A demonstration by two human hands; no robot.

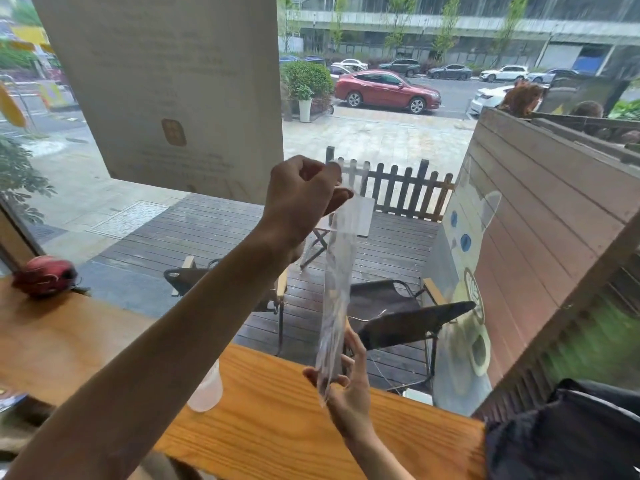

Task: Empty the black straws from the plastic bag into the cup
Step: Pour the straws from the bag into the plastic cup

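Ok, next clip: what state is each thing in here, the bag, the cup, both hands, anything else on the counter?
plastic bag: hanging vertically, stretched between both hands; looks empty, no black straws visible.
left hand: raised, fingers pinching the bag's top end.
right hand: low, fingers gripping the bag's bottom end.
cup: upright on the wooden counter, partly hidden by the left forearm; contents can't be told.
red helmet: resting on the counter's far left.
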